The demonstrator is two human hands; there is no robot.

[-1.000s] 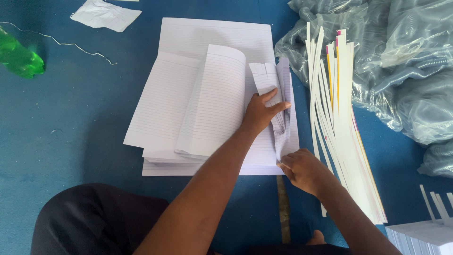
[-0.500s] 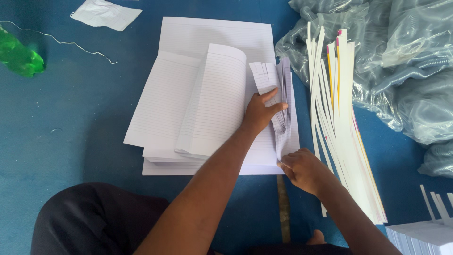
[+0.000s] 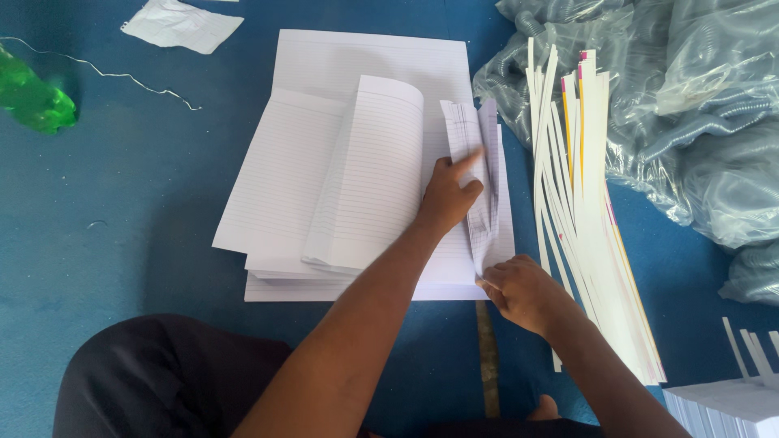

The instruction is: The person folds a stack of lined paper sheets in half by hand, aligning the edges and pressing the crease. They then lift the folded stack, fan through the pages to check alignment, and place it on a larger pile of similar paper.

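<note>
Both hands work the right edge of a stack of ruled paper lying on the blue floor.

Since a second ago the stack is unmoved. The left hand still presses the upright folded sheets at the stack's right edge, index finger now extended; the right hand pinches their lower corner. Right of the stack lie paper strips; a green bottle sits far left.

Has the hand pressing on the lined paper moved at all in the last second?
No. The left hand sits at the same spot on the folded lined sheets, just as far from the white strips beside the stack as before.
</note>
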